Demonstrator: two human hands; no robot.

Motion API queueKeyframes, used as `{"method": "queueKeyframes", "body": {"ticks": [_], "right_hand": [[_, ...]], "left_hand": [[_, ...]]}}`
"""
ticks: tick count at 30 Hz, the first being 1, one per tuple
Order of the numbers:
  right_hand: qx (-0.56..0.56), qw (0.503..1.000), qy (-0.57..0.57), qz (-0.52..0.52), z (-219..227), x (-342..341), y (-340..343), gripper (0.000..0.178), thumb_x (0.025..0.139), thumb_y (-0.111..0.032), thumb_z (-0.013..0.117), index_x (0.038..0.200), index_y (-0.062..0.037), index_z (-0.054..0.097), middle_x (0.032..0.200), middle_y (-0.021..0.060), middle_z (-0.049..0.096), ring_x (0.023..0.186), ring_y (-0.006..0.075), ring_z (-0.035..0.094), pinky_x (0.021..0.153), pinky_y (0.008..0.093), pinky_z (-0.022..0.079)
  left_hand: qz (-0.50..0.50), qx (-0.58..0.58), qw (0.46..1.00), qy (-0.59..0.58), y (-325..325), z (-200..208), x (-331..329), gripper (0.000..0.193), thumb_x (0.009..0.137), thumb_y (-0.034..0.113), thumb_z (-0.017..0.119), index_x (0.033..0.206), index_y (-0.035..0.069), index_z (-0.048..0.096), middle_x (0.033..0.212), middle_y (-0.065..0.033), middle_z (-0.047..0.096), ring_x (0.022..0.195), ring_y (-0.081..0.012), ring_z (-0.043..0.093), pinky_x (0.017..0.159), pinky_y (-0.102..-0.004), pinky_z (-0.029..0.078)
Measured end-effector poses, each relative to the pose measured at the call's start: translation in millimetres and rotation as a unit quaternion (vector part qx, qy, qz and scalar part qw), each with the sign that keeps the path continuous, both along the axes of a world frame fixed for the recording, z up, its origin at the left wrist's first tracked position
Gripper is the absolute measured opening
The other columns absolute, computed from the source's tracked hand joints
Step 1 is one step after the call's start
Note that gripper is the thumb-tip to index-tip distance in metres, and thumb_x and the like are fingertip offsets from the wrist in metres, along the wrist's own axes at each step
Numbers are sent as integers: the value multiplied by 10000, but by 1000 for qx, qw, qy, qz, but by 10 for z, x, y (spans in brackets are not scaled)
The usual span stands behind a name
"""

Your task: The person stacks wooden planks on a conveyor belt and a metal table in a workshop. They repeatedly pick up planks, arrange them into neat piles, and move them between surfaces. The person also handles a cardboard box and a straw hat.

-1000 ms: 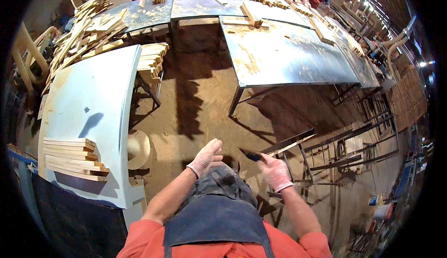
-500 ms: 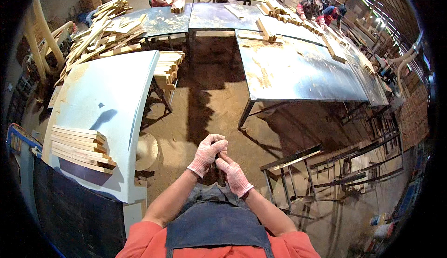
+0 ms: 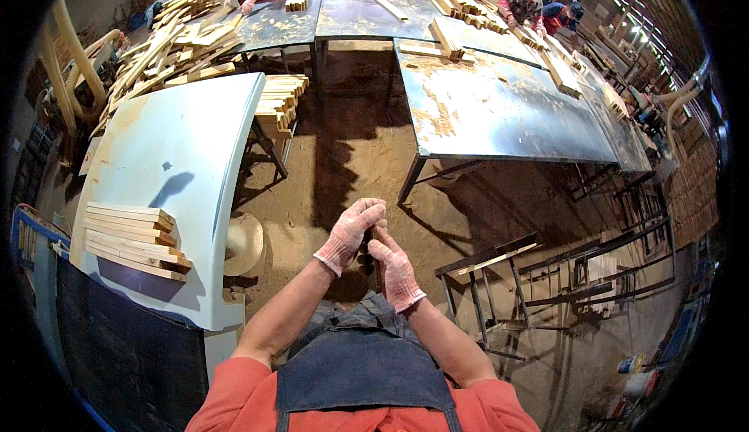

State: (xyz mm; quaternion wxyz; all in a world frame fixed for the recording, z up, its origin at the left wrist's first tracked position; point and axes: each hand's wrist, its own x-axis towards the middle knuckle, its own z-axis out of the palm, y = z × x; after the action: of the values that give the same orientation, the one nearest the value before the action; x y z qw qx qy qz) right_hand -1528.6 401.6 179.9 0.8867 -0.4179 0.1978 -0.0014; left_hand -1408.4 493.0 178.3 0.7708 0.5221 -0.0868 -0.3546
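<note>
Holding a dark narrow object [image 3: 367, 246], mostly hidden, in pink-white knit-gloved right hand [image 3: 395, 270]; curling gloved left hand [image 3: 351, 235] beside, cannot tell whether gripping.

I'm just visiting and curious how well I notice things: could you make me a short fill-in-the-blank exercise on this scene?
1. The left hand and right hand both wear ____.
2. The stacked wooden strips lie on the pale table to the person's ____.
3. The dark metal frame stands on the ____.

Missing words: gloves; left; floor.
</note>
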Motion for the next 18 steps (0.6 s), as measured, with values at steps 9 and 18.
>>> {"method": "queueKeyframes", "body": {"ticks": [9, 18], "right_hand": [[46, 999, -21, -18, 46, 74, -38, 580, 1053, -235, 609, 1582, -71, 438, 1253, 76, 685, 1038, 203, 699, 908, 378, 585], [36, 999, -17, 15, 27, 78, -68, 472, 1048, -298, 637, 1453, -89, 516, 1151, 92, 721, 991, 205, 733, 861, 382, 618]], "left_hand": [[26, -41, 997, 59, -41, 72, 89, 573, 1112, 558, 480, 1263, 28, 638, 1076, -98, 665, 977, -197, 667, 899, -359, 571], [22, -69, 990, 119, -26, -62, 136, 633, 1072, 658, 478, 1276, 88, 663, 1019, -101, 672, 925, -201, 650, 860, -380, 565]]}}
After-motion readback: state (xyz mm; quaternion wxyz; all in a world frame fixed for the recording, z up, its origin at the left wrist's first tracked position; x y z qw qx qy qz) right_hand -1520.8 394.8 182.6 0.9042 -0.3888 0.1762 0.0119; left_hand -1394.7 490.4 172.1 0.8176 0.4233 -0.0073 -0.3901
